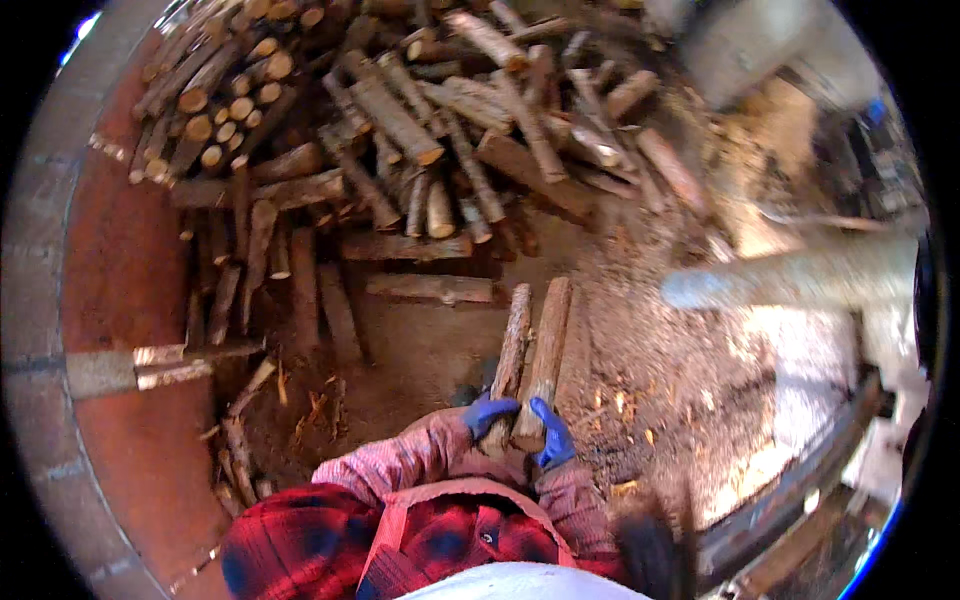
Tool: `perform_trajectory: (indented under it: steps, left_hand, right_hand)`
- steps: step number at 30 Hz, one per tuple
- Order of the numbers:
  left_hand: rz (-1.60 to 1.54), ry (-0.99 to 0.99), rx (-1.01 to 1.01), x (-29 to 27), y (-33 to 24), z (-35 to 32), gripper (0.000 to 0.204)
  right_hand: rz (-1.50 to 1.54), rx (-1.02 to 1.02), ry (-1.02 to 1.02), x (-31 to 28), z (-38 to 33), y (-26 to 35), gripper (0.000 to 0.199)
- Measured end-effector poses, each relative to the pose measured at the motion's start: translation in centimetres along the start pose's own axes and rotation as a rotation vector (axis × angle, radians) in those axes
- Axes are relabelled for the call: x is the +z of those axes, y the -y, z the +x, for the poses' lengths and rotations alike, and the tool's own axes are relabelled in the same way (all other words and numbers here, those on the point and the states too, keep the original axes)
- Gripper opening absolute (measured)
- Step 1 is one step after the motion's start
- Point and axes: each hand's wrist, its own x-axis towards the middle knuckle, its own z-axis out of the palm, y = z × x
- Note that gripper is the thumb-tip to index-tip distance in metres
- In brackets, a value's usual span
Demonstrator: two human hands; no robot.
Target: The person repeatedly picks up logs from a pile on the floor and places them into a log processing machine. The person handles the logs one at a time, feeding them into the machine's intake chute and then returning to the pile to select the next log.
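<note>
Two cut logs with bark on them lie side by side in front of my body, their far ends pointing away from me. My left hand (491, 414), in a blue glove, grips the near end of the left log (512, 345). The right log (547, 350) is thicker, and my right hand (551, 432), also gloved in blue, is closed round its near end from the right side. The undersides of both logs and some of my fingers are hidden.
A large heap of logs (400, 120) fills the far side, with a stack of round-ended logs (235, 110) at far left. A rusty metal sheet (125, 260) borders the left. A thick pale pipe (790, 275) juts in from the right. Wood chips (640, 420) litter the ground.
</note>
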Motion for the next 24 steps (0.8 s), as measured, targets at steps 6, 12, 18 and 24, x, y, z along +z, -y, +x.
perform_trajectory:
  steps: [6,12,18,24]
  left_hand:
    - [0.368,0.087,-0.317,4.2,0.0,2.0,0.033]
    - [0.601,-0.029,-0.349,6.1,1.0,3.0,0.032]
    - [0.674,-0.11,-0.41,4.5,4.0,3.6,0.031]
    - [0.576,-0.185,-0.556,6.4,10.7,6.2,0.033]
  right_hand:
    - [0.238,-0.585,-0.022,-9.6,-15.7,0.1,0.048]
    - [-0.224,-1.663,-0.766,-12.8,-33.5,8.1,0.074]
    - [-0.311,-2.135,-1.23,-21.7,-46.6,14.0,0.082]
    - [-0.559,-1.083,-1.692,-39.2,-43.3,17.6,0.089]
